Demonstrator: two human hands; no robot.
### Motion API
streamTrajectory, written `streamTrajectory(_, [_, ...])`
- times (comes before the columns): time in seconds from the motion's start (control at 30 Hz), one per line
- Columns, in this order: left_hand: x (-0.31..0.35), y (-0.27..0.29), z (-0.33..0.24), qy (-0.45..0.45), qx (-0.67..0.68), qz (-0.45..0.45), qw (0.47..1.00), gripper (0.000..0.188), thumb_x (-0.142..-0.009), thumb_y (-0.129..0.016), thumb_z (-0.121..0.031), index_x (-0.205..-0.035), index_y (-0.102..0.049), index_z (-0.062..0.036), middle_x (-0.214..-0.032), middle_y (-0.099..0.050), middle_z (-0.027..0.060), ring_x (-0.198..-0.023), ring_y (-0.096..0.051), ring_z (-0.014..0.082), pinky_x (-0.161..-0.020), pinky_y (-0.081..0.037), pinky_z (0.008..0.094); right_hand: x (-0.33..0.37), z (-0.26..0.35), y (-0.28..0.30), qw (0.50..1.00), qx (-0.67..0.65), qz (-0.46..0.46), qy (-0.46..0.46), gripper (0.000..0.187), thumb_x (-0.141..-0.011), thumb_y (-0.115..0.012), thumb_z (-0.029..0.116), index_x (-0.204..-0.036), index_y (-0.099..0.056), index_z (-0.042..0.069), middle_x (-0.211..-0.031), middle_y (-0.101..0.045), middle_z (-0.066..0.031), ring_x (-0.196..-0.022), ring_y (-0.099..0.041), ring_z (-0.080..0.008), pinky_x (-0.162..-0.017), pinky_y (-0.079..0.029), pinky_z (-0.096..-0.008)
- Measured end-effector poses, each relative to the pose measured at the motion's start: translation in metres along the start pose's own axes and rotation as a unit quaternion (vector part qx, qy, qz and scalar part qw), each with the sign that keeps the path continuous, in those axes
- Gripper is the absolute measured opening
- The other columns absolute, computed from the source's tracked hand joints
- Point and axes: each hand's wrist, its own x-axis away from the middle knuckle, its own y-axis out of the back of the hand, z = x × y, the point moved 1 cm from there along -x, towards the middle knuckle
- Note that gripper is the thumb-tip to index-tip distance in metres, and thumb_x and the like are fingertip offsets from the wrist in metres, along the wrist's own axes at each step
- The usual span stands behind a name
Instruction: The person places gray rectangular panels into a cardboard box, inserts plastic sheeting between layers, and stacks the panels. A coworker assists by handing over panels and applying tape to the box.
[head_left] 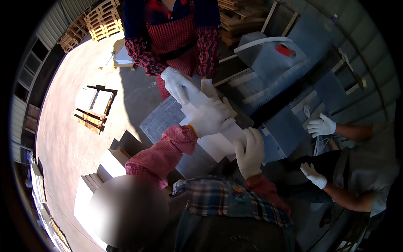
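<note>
Bright floor [63, 138] stretches along the left to a shadow edge, one pallet [95, 127] on it bearing white slabs [89, 98]. Two co-workers stand opposite [178, 40] and at right [373, 159]. Over the grey surface [161, 119], mid-view, are white flat pieces [216, 146], too overlapped to count. The left hand [208, 119] covers them, its finger state unclear; the right hand [252, 153] meets their right edge, fingers together, thumb apart; pinching cannot be told.
</note>
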Motion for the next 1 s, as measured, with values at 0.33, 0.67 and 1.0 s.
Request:
streamTrajectory(0.33, [0.001, 0.004, -0.004, -0.031, 0.064, -0.068, 0.995, 0.022, -0.089, -0.068, -0.03, -0.085, -0.068, -0.0084, -0.09, -0.067, 0.0103, -0.093, -0.062, 0.0312, -0.087, -0.05, 0.0452, -0.019, 0.02, 0.006, 0.99, 0.007, 0.14, 0.009, 0.06, -0.085, -0.076, 0.028, -0.139, -0.06, 0.006, -0.13, -0.062, -0.0213, -0.109, -0.061, -0.0432, -0.093, -0.051, -0.0489])
streamTrajectory(0.67, [0.075, -0.018, -0.005, 0.282, 0.002, -0.363, 0.888, 0.049, -0.083, -0.078, -0.023, -0.126, -0.062, -0.004, -0.127, -0.063, 0.015, -0.122, -0.058, 0.036, -0.106, -0.045, 0.047, -0.017, 0.017, 0.005, 0.992, 0.018, 0.119, 0.027, 0.059, -0.086, -0.076, 0.031, -0.138, -0.061, 0.009, -0.125, -0.063, -0.0203, -0.106, -0.061, -0.0435, -0.09, -0.051, -0.0501])
streamTrajectory(1.0, [0.088, -0.043, 0.052, 0.535, 0.352, -0.341, 0.689, 0.094, -0.089, -0.075, -0.05, -0.156, -0.037, 0.0023, -0.147, -0.054, 0.0204, -0.137, -0.052, 0.0333, -0.113, -0.041, 0.0391, -0.021, 0.018, 0.007, 0.989, 0.024, 0.143, 0.005, 0.059, -0.087, -0.076, 0.03, -0.14, -0.061, 0.007, -0.132, -0.06, -0.0215, -0.115, -0.058, -0.0441, -0.099, -0.048, -0.0498])
